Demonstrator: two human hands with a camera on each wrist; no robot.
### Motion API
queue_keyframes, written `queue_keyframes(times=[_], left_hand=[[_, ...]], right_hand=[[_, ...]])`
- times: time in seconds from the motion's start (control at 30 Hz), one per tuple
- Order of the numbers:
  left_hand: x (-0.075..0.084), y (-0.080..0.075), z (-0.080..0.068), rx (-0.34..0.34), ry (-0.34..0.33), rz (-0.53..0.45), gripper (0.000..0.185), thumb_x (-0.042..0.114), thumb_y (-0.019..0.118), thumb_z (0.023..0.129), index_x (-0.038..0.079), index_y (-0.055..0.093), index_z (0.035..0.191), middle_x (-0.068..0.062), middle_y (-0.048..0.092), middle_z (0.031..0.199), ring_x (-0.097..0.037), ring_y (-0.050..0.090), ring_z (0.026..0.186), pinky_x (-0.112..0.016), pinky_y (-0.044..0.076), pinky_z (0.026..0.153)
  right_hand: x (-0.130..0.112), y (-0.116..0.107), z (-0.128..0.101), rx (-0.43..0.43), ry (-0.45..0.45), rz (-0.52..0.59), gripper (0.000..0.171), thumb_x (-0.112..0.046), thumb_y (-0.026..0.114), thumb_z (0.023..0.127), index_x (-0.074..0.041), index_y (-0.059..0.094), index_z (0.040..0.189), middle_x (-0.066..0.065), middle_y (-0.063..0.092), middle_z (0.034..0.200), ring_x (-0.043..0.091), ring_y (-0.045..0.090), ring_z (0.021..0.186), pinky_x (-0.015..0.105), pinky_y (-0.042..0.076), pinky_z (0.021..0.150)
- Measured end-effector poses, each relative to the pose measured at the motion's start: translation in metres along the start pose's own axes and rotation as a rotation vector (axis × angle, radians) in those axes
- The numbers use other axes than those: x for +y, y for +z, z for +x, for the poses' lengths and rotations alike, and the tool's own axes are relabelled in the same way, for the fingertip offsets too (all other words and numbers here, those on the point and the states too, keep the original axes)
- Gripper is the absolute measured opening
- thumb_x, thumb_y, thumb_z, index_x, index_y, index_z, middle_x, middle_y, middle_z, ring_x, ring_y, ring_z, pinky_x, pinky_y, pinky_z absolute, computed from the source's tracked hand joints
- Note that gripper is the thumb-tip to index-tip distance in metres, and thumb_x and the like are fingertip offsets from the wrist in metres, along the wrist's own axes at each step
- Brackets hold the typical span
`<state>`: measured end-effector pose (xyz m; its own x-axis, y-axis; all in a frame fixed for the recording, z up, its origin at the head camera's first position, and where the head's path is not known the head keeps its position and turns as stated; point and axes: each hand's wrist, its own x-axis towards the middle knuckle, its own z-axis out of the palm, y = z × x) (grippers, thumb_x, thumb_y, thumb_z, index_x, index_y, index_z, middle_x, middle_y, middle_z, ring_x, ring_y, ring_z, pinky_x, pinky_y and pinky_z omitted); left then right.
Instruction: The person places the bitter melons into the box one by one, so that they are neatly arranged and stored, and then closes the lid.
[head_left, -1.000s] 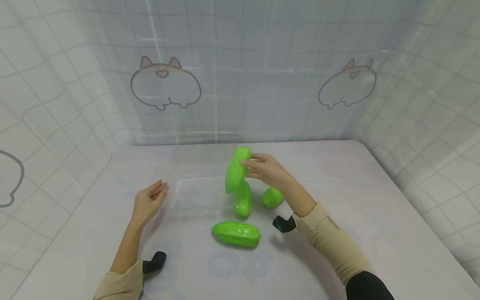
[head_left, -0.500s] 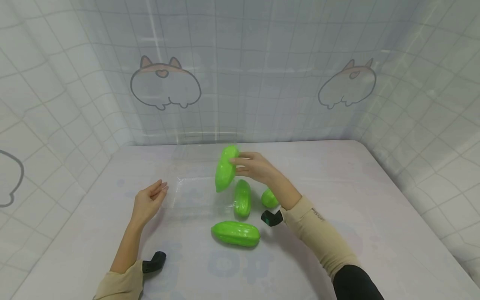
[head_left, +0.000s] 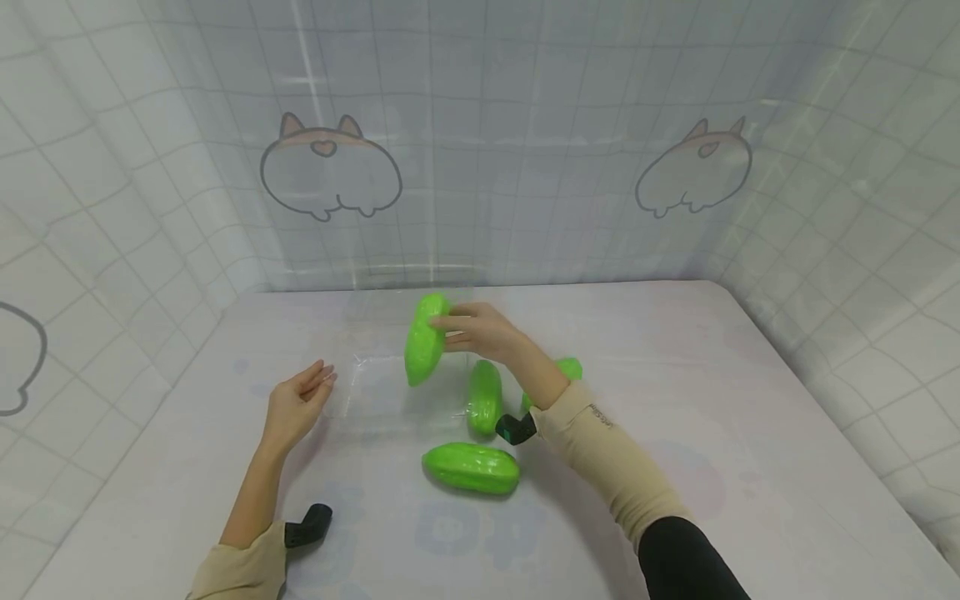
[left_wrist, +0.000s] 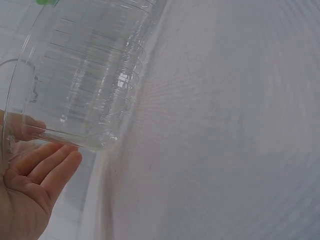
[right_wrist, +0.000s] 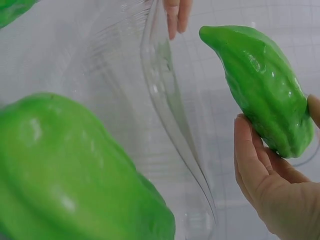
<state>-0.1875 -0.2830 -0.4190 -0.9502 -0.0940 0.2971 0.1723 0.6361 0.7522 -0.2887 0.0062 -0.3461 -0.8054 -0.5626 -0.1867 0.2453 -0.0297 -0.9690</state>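
Above the clear tray (head_left: 375,392), our right hand (head_left: 480,333) pinches one green gourd (head_left: 425,337); we should lower it gently inside the walls. Our left hand (head_left: 296,404) rests open against the rim, steadying it.

A pale worktop (head_left: 750,433) with faint prints fills the lower half of the head view. A white sheet (head_left: 525,167) with a grid pattern hangs round it from 9 to 3 o'clock. Cartoon outlines sit at 11 o'clock (head_left: 331,169) and 1 o'clock (head_left: 693,169). Light is soft and even.
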Motion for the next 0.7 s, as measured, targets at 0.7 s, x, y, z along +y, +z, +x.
queue_keyframes(times=[0.7], left_hand=[[0.004,-0.002,-0.001,-0.018,-0.032,0.005,0.045,0.011,0.052,0.096,-0.015,0.043,0.131,-0.027,0.056,0.121,-0.039,0.060,0.105,0.002,0.041,0.070]], right_hand=[[0.025,0.034,0.038,-0.044,0.021,-0.033,0.055,-0.014,0.066,0.089,0.011,0.044,0.132,0.018,0.062,0.115,0.029,0.066,0.099,0.033,0.054,0.083]])
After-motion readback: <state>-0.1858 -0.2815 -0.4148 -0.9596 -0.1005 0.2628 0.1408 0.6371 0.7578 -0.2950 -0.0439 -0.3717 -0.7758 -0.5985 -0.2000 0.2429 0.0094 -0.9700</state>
